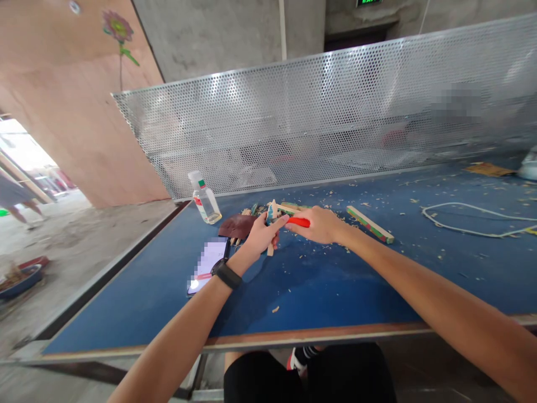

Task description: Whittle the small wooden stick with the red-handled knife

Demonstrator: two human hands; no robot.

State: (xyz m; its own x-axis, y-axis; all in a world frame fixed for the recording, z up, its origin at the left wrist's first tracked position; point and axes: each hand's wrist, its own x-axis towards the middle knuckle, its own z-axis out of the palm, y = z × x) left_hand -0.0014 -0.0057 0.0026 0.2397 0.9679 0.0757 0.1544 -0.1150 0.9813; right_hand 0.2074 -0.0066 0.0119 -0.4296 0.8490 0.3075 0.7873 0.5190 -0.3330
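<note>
My left hand (260, 234), with a black watch on its wrist, is closed around a narrow piece of wood (271, 251). The wood's upper end shows blue and pale patches, and its lower end sticks out below my fingers. My right hand (321, 224) grips a red-handled knife (299, 222) right against the wood. The knife's blade is hard to make out. Both hands meet just above the blue tabletop (319, 302). Wood shavings lie around them.
A clear bottle (205, 201) stands at the back left, near a dark brown object (235, 226) and a lit phone (210, 263). Right of my hands lies a painted wooden strip (370, 224). A pale cord loop (470, 207) lies farther right. Perforated metal panel (293, 123) borders the back.
</note>
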